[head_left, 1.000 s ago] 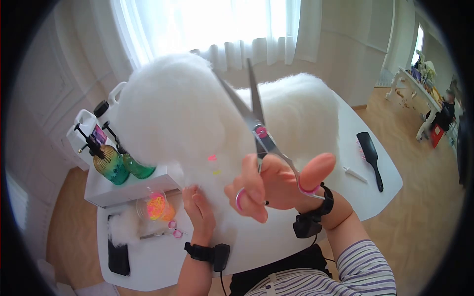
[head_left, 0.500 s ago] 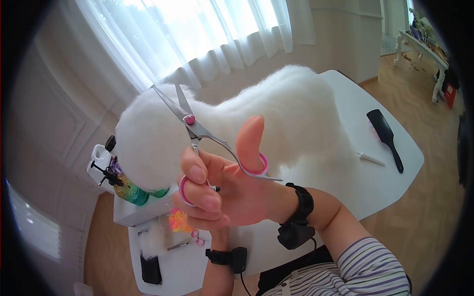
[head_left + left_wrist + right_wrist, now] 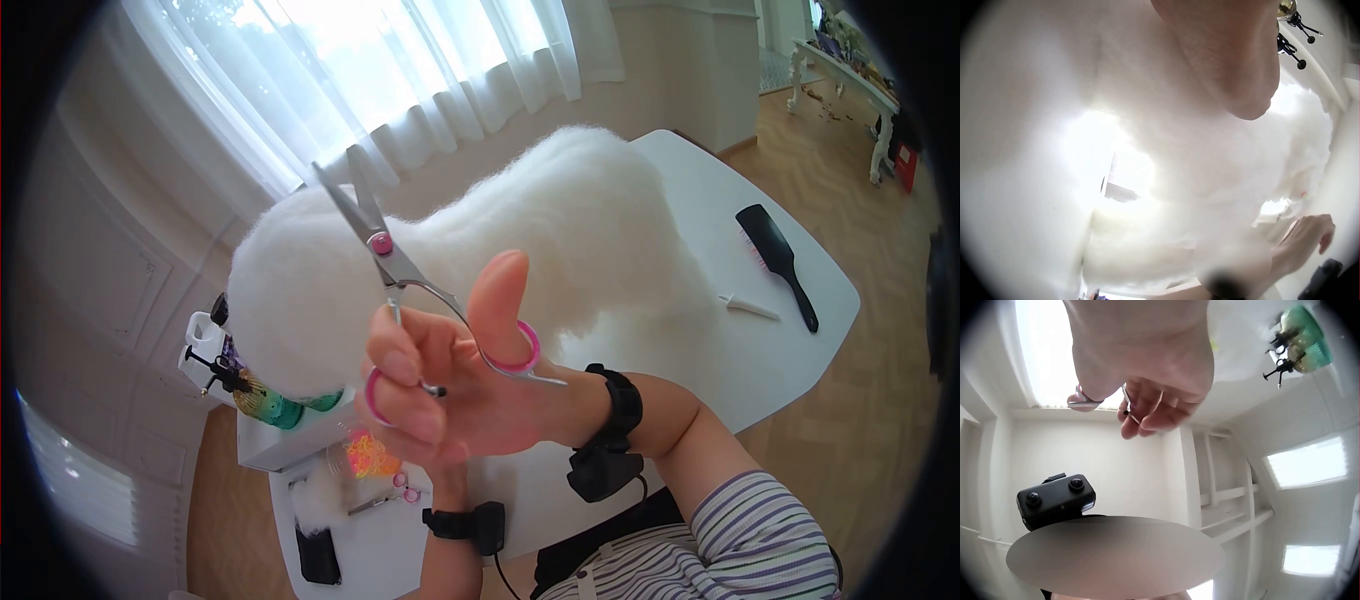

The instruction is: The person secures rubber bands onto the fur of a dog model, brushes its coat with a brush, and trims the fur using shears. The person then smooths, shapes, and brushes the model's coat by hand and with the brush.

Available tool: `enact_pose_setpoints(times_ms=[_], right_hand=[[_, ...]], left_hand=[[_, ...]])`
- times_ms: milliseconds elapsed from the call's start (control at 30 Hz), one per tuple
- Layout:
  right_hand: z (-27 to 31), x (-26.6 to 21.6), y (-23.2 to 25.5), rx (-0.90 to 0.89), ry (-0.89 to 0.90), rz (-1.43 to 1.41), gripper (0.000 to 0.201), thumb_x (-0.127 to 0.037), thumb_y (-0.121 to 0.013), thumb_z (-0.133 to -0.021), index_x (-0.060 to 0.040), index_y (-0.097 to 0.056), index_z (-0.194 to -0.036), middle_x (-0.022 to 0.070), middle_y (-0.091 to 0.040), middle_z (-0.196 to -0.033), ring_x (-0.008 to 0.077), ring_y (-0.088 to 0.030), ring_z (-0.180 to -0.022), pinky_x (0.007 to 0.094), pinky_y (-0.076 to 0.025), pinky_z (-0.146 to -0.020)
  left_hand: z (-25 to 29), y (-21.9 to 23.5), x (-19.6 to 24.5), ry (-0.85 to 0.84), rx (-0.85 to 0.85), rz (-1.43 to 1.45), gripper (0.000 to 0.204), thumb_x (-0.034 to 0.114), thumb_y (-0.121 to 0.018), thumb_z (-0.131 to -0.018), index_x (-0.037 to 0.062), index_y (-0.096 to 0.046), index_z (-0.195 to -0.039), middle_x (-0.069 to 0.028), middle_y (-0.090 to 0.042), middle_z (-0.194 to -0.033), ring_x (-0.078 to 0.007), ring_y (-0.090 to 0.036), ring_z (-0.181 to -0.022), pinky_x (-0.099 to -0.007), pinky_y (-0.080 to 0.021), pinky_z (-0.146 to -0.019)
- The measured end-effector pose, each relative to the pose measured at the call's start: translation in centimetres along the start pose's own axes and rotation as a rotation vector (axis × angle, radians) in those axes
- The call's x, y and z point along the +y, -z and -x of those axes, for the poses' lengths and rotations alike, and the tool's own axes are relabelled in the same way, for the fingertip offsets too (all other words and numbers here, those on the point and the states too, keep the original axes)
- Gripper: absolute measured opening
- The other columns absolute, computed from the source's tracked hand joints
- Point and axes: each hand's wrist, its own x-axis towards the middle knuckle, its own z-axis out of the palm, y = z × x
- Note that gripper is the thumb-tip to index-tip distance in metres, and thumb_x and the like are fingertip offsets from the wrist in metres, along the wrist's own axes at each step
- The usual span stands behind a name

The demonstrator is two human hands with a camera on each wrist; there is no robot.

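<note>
My right hand (image 3: 460, 390) holds a pair of scissors (image 3: 400, 268) palm up, thumb and fingers through its pink-lined rings. The blades stand apart, pointing up and left, and overlap a large white fluffy animal-shaped form (image 3: 560, 230) in the head view. Its rounded end lies at the left, its longer body at the right. In the right wrist view, the curled fingers (image 3: 1154, 412) are seen from below. Behind the right hand, my left wrist (image 3: 450, 490) shows, its fingers hidden. The heel of the left hand (image 3: 1229, 62) overlaps white fluff in the left wrist view.
On the table's right lie a black brush (image 3: 775, 255) and a slim white tool (image 3: 748, 307). At the left are spray bottles (image 3: 265, 400), a white box (image 3: 280, 445), colourful bands (image 3: 370, 455), smaller scissors (image 3: 385, 497), loose fluff (image 3: 318, 500) and a black case (image 3: 318, 555).
The right hand has moved left and down with the scissors and now covers the left hand. The head view has also shifted. Since half a second ago, little has moved.
</note>
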Motion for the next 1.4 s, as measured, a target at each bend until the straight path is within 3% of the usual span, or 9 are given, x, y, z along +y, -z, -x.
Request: enact_pose_setpoints(times_ms=[67, 133, 300, 700, 967, 1067, 1200, 1267, 1400], right_hand=[[0.7, 0.0, 1.4, -0.008, 0.116, 0.087, 0.067, -0.075, -0.028, -0.076, -0.0128, -0.048, -0.09, -0.001, -0.05, -0.071, 0.0129, -0.044, -0.062, 0.0228, -0.038, -0.056], [0.8, -0.7, 1.8, -0.012, 0.131, 0.073, 0.068, -0.076, -0.028, -0.076, -0.0126, -0.049, -0.09, -0.0011, -0.05, -0.072, 0.0127, -0.045, -0.063, 0.023, -0.038, -0.056], [1.0, -2.8, -1.5, 0.453, 0.094, 0.065, 0.058, -0.07, -0.035, -0.083, -0.0141, -0.052, -0.084, -0.002, -0.05, -0.071, 0.0113, -0.045, -0.068, 0.0218, -0.038, -0.061], [4.1, -5.5, -1.5, 0.707, 0.241, 0.408, 0.045, -0.057, -0.042, -0.091, -0.0145, -0.054, -0.083, -0.0016, -0.052, -0.073, 0.0087, -0.047, -0.069, 0.0252, -0.037, -0.064], [7.8, -9.3, -0.5, 0.544, 0.363, 0.603, 0.049, -0.058, -0.042, -0.09, -0.0124, -0.058, -0.083, -0.0023, -0.052, -0.064, 0.0104, -0.048, -0.068, 0.0253, -0.038, -0.065], [7.1, -9.5, -3.0, 0.788, 0.42, 0.455, 0.056, -0.063, -0.041, -0.087, -0.011, -0.059, -0.087, -0.0007, -0.054, -0.065, 0.0148, -0.047, -0.066, 0.026, -0.039, -0.066], [9.4, -11.5, -1.4, 0.676, 0.35, 0.425, 0.058, -0.066, -0.041, -0.085, -0.0105, -0.059, -0.089, 0.0005, -0.056, -0.07, 0.0143, -0.047, -0.067, 0.0258, -0.038, -0.063], [10.8, -12.9, 0.4, 0.267, 0.265, 0.35, 0.063, -0.07, -0.042, -0.082, -0.0098, -0.059, -0.089, 0.0017, -0.055, -0.075, 0.014, -0.046, -0.066, 0.0263, -0.036, -0.058], [11.1, -12.7, -0.3, 0.302, 0.288, 0.418, 0.064, -0.07, -0.042, -0.082, -0.0092, -0.057, -0.092, -0.0003, -0.053, -0.071, 0.0119, -0.043, -0.061, 0.0256, -0.034, -0.055]], left_hand=[[-0.3, -0.2, 0.2, 0.014, 0.012, 0.037, 0.042, 0.033, -0.06, -0.087, 0.004, -0.053, -0.117, -0.0173, -0.057, -0.108, -0.0341, -0.056, -0.099, -0.0416, -0.047, -0.087], [-0.8, 0.5, 0.5, -0.346, -0.113, -0.31, 0.044, 0.037, -0.028, -0.099, -0.0018, -0.044, -0.084, -0.0083, -0.042, -0.076, -0.0198, -0.042, -0.071, -0.0326, -0.035, -0.064], [-0.3, 2.2, -0.7, -0.122, -0.123, -0.379, 0.042, 0.036, -0.029, -0.098, -0.0004, -0.043, -0.081, -0.006, -0.041, -0.076, -0.016, -0.041, -0.07, -0.0301, -0.034, -0.062], [-0.6, 2.3, -1.3, -0.155, -0.13, -0.369, 0.045, 0.039, -0.027, -0.099, 0.0011, -0.037, -0.077, -0.0042, -0.034, -0.073, -0.0154, -0.036, -0.068, -0.0301, -0.031, -0.061], [-0.7, 2.0, -1.3, -0.168, -0.135, -0.363, 0.047, 0.042, -0.026, -0.099, 0.0016, -0.034, -0.075, -0.0047, -0.032, -0.071, -0.0164, -0.034, -0.066, -0.031, -0.03, -0.06], [-0.7, 1.8, -1.3, -0.199, -0.129, -0.354, 0.048, 0.041, -0.026, -0.099, 0.001, -0.034, -0.075, -0.0057, -0.032, -0.071, -0.0171, -0.035, -0.066, -0.0313, -0.03, -0.06], [-0.7, 1.7, -0.8, -0.222, -0.135, -0.34, 0.047, 0.04, -0.027, -0.099, 0.0006, -0.034, -0.075, -0.0066, -0.032, -0.071, -0.0182, -0.035, -0.067, -0.0316, -0.03, -0.061], [-0.7, 1.7, -0.9, -0.208, -0.138, -0.346, 0.046, 0.04, -0.027, -0.099, 0.0006, -0.034, -0.075, -0.0069, -0.032, -0.071, -0.0186, -0.035, -0.067, -0.0316, -0.03, -0.061], [-0.8, 1.7, -1.0, -0.225, -0.136, -0.355, 0.045, 0.038, -0.027, -0.1, 0.0007, -0.034, -0.075, -0.0075, -0.033, -0.072, -0.0196, -0.035, -0.066, -0.0318, -0.03, -0.061]])
